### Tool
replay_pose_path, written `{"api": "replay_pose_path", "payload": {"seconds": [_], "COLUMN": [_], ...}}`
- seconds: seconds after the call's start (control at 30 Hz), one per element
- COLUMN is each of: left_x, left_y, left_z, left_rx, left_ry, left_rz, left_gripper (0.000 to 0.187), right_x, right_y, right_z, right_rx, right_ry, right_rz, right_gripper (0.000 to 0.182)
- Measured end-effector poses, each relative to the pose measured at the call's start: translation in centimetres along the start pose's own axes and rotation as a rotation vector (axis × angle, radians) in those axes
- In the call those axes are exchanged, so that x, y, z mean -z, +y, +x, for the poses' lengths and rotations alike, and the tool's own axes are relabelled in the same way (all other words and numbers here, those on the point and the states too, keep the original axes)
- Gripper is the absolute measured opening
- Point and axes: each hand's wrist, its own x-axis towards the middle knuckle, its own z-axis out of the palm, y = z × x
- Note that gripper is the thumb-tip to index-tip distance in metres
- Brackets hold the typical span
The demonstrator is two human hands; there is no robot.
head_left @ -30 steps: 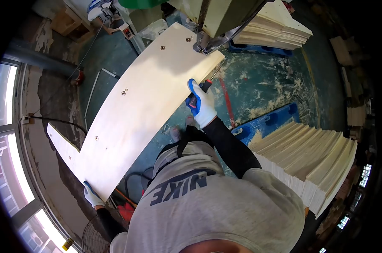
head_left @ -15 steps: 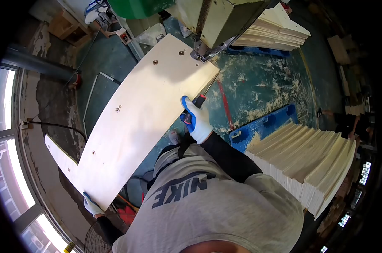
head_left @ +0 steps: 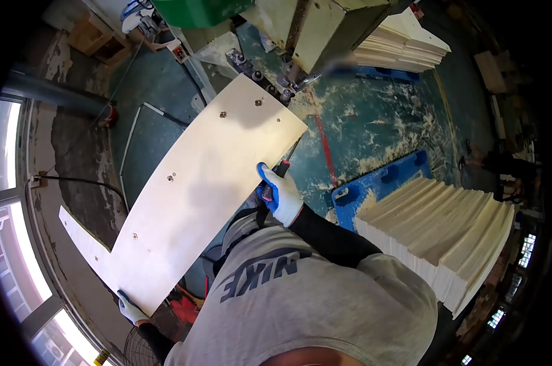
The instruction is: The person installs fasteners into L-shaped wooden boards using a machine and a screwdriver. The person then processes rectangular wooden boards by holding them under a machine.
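Observation:
A large curved plywood panel (head_left: 190, 183) with several metal inserts lies across the view, its far end beside the machine's lower tooling (head_left: 286, 94). My right hand (head_left: 282, 198), in a white and blue glove, is closed on the panel's near edge, thumb on top. The same hand holds a red and black handled screwdriver (head_left: 284, 166), its thin shaft running along the panel's edge. At the panel's lower left end, my left hand (head_left: 131, 307), gloved alike, grips the edge. Its fingers underneath are hidden.
A pale green machine (head_left: 331, 30) stands ahead. Stacked wooden panels (head_left: 434, 232) sit at the right by a blue pallet (head_left: 382, 183); another panel stack (head_left: 401, 43) stands beyond. A wire fan guard (head_left: 143, 349) is at lower left. Another person (head_left: 501, 165) is at far right.
The panel has moved back toward my body, away from the machine, uncovering its lower tooling. Both hands have moved down slightly with it, keeping their grip.

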Motion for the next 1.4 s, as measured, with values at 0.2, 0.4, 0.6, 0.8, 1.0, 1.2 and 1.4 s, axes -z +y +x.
{"api": "replay_pose_path", "payload": {"seconds": [0.2, 0.4, 0.6, 0.8, 1.0, 1.2, 1.4], "left_x": [1.3, 0.1, -6.2, -15.1, -20.9, -21.8, -22.2], "left_y": [-0.4, 3.6, 8.1, 9.1, 11.1, 12.1, 13.9], "left_z": [1.9, 6.7, 14.5, 22.2, 23.9, 26.9, 27.9], "left_rx": [-0.046, -0.12, -0.107, -0.017, -0.021, -0.116, -0.062], "left_ry": [0.061, 0.087, 0.029, -0.245, -0.322, -0.291, -0.309], "left_rz": [-0.012, -0.056, -0.234, -0.28, -0.187, -0.088, -0.16], "left_gripper": [0.05, 0.051, 0.05, 0.043, 0.045, 0.047, 0.046], "right_x": [-0.5, -2.9, -10.4, -12.6, -12.4, -13.1, -14.3], "right_y": [0.3, 2.3, 4.9, 5.0, 5.5, 0.9, -8.6], "right_z": [0.9, 2.0, 5.6, 11.6, 7.7, 3.0, 3.6], "right_rx": [-0.028, -0.033, 0.106, 0.274, 0.244, 0.575, 1.119], "right_ry": [0.023, 0.006, -0.031, 0.067, 0.375, 0.358, 0.58], "right_rz": [0.105, 0.165, 0.265, 0.257, -0.097, -0.751, -1.41], "right_gripper": [0.011, 0.011, 0.009, 0.016, 0.029, 0.039, 0.049]}}
